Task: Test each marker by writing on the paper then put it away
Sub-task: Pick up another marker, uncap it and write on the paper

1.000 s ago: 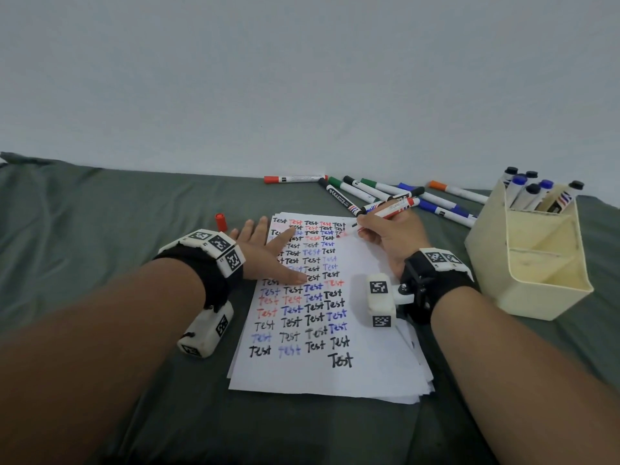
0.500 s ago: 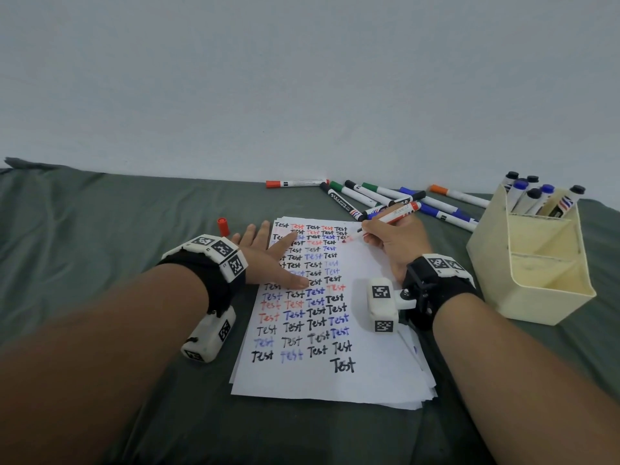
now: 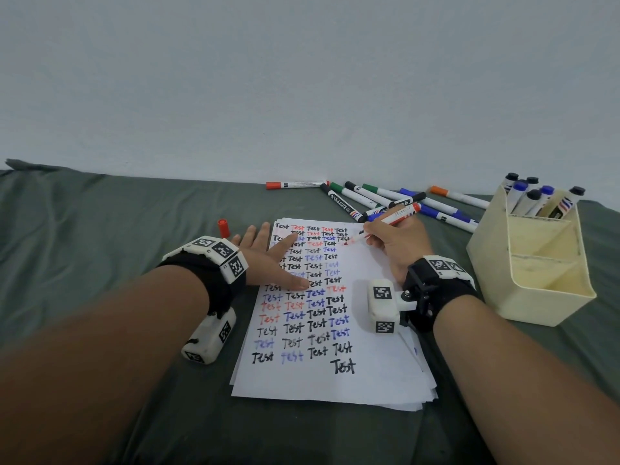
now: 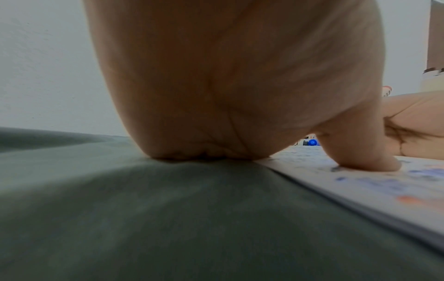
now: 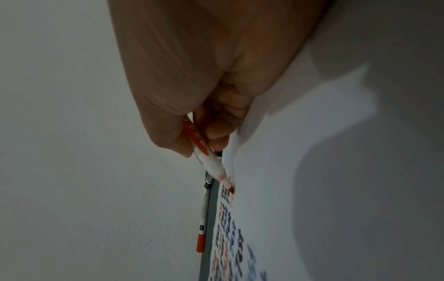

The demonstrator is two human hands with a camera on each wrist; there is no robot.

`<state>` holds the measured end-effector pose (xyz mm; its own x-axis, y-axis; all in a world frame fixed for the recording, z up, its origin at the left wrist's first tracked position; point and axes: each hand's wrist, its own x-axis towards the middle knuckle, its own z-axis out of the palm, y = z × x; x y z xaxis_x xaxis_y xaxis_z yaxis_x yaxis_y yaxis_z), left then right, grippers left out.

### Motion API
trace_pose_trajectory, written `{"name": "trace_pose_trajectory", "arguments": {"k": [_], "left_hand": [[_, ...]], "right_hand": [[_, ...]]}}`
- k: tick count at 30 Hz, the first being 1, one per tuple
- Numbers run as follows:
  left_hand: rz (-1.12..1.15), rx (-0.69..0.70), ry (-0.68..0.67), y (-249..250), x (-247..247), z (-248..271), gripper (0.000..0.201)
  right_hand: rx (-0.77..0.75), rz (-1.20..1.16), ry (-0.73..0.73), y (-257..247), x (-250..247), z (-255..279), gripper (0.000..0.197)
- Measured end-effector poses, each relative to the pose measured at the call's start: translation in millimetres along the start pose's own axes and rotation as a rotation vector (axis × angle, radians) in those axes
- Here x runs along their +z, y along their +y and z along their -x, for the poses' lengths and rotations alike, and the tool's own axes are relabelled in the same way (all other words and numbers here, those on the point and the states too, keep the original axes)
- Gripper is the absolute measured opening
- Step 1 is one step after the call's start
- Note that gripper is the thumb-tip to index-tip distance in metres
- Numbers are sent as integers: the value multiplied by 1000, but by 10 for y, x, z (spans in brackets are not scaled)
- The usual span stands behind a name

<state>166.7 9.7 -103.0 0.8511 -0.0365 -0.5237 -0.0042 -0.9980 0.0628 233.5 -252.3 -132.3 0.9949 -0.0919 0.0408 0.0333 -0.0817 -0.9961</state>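
Note:
A stack of white paper covered with rows of "Test" in black, red and blue lies on the green cloth. My right hand grips an uncapped red marker, its tip touching the paper near the top right of the writing. My left hand lies flat with straight fingers on the paper's left edge; the thumb presses the sheet. The marker's red cap stands on the cloth beyond the left hand.
Several capped markers in red, green, black, blue and orange lie scattered beyond the paper by the wall. A cream plastic organiser at the right holds several markers upright. Green cloth covers the surface.
The right hand has shifted the red marker's tip slightly along the top rows, and a fresh red mark shows there. The left hand has stayed flat on the paper.

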Motion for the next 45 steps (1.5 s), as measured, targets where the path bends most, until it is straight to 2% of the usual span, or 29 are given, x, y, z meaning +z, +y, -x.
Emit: {"name": "trace_pose_trajectory", "arguments": {"k": [13,21,25,30,39,45], "left_hand": [[14,2,5,-1,15,-20,136],[4,-2,6,9,5,-5,129],[6,-4,5,10,5,5,125],[18,2,1,9,-1,21,123],[6,-3,1,29,-8,37,119],[4,-3,-3,21,-6,24,120]], "right_hand": [[3,18,14,-25,5,43,1],[-1,28,16,-10,-12,33,7],[-8,3,61,13,0,8,6],[3,-49,18,31,-2,28,11],[-16,56,-22,5,12,33,20],[-18,52,-41,-44,27,65,18]]}}
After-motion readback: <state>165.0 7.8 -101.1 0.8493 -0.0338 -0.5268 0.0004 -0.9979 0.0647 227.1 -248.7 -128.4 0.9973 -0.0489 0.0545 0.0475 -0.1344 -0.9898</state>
